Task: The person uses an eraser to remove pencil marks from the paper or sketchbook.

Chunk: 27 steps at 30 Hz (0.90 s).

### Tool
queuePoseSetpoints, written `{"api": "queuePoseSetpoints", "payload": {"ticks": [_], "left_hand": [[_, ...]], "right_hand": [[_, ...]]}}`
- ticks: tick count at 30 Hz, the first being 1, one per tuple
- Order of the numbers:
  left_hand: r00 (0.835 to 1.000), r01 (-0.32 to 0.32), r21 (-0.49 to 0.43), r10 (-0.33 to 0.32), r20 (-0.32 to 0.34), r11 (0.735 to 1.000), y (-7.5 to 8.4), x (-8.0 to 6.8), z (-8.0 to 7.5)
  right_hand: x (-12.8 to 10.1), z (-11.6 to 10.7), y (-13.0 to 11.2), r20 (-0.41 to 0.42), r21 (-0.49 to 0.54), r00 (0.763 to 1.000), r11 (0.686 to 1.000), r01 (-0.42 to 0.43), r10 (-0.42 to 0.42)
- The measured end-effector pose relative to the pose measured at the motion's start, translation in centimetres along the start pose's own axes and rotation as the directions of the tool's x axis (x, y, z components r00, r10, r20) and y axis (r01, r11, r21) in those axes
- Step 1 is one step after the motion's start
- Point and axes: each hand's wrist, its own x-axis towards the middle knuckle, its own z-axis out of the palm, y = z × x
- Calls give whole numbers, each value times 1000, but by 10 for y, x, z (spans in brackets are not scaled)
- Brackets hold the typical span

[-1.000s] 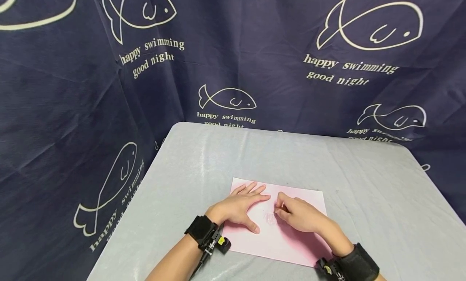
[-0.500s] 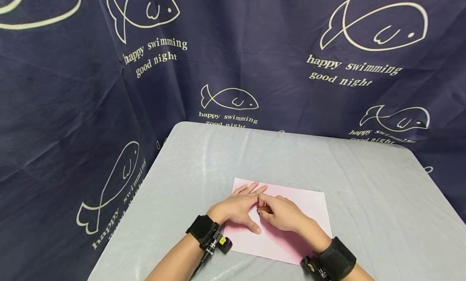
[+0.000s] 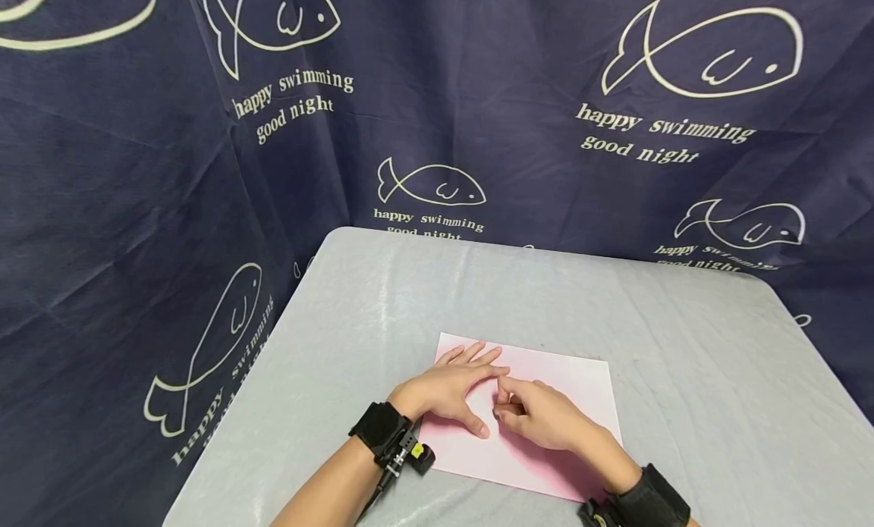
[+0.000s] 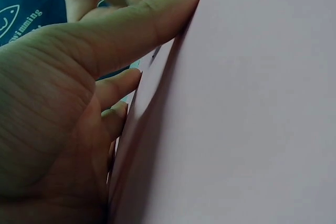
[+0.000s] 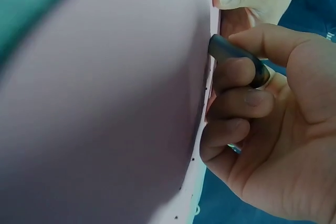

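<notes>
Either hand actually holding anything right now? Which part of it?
The right hand pinches a small dark stub along its sides, its end against the pink paper. The left hand only presses flat on the paper.

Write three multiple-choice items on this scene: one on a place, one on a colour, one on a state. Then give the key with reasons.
1. Where does the left hand rest?
A. on the pink sheet
B. on the bare grey table
C. on the blue curtain

2. What colour is the sheet?
A. yellow
B. pink
C. white

3. How is the right hand?
A. flat and holding nothing
B. off the table
C. curled, pinching a small dark object

Key: 1 A, the head view shows its straight fingers spread on the paper. 2 B, all three views show pink. 3 C, the right wrist view shows thumb and fingers gripping the dark piece against the sheet.
</notes>
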Motion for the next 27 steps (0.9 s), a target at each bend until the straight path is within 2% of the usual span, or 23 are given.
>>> {"api": "queuePoseSetpoints", "payload": {"ticks": [6,11,15,19,27], "left_hand": [[1000,1,10,-1,3,1000,-1,1,-1],[1000,1,3,-1,10,1000,-1,0,0],[1000,25,9,-25,6,1000,0,0,1],[999,44,27,-44,4,999,1,0,1],[999,40,13,-41,6,999,3,1,0]], "right_hand": [[-7,-1,3,27,53,1000,999,11,-13],[-5,-3,2,33,30,999,999,30,-31],[4,-3,-1,-31,-55,999,998,32,-34],[16,-2,0,-103,-81,994,996,24,-32],[20,-2,1,-100,-94,995,995,-38,29]]}}
